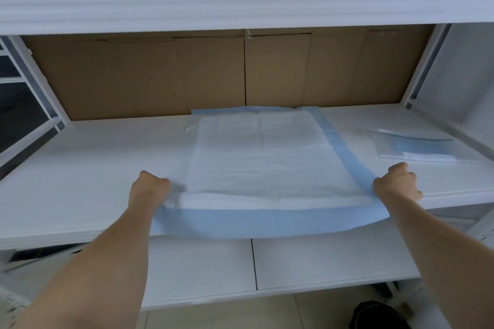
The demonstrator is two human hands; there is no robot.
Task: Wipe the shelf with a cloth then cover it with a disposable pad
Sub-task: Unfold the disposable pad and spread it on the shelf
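Observation:
A disposable pad [256, 157], white with a light blue border, lies spread on the white middle shelf [88, 176]. Its far edge reaches the cardboard at the back, and its near blue edge hangs over the shelf's front lip. My left hand [151, 185] grips the pad's near left corner with curled fingers. My right hand [398, 181] grips the near right corner the same way. No cloth is in view.
A clear plastic wrapper [425, 148] with a blue insert lies on the shelf at the right. Brown cardboard [160, 77] lines the back. A white shelf [240, 2] hangs overhead, and a lower shelf [320, 262] sits below. White uprights flank both sides.

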